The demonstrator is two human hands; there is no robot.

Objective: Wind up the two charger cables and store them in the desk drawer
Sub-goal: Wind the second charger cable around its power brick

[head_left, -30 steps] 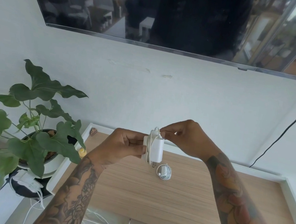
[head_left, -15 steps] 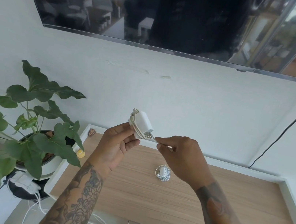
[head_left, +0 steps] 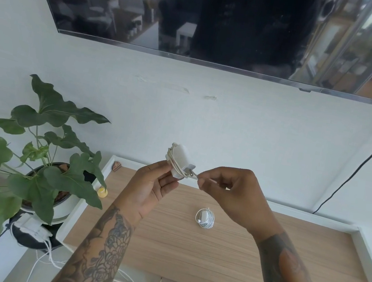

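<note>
One small white charger (head_left: 204,218) already lies coiled in a neat round bundle on the pale wood-grain desk (head_left: 188,250), near its middle. The second charger (head_left: 180,161), a smooth, rounded white block, is held above the desk's far edge: the left hand (head_left: 151,186) grips its body, while the right hand (head_left: 228,190) pinches the thin cable's loose end just beside the plug prongs. Winding looks almost finished; storing both seems still ahead.

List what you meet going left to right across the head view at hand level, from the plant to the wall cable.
potted plant → left hand → white charger → right hand → black cable on the wall.
</note>
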